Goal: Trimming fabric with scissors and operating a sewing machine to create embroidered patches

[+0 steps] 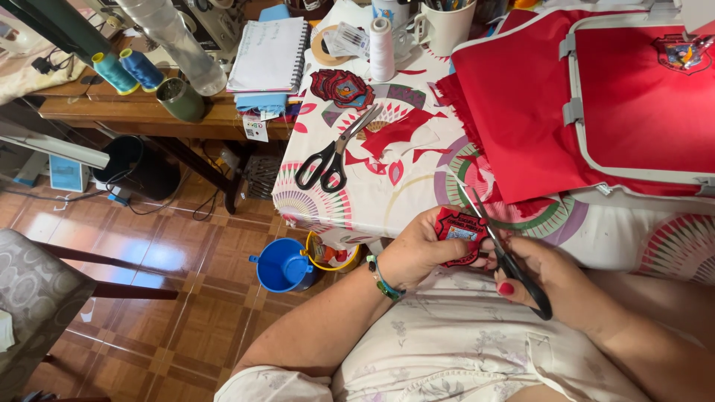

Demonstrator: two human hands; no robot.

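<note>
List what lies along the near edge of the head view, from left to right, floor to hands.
Grey patterned chair seat → blue bucket → left hand → red embroidered patch → small scissors → right hand.

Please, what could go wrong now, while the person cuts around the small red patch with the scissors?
1. The left hand pinches the red patch right beside the blades of the small scissors held by the right hand; a slip might nick a finger.
2. The blades run at the patch's edge, so they might cut into the embroidery.
3. The black scissors lie near the table's edge and could be knocked off.
</note>
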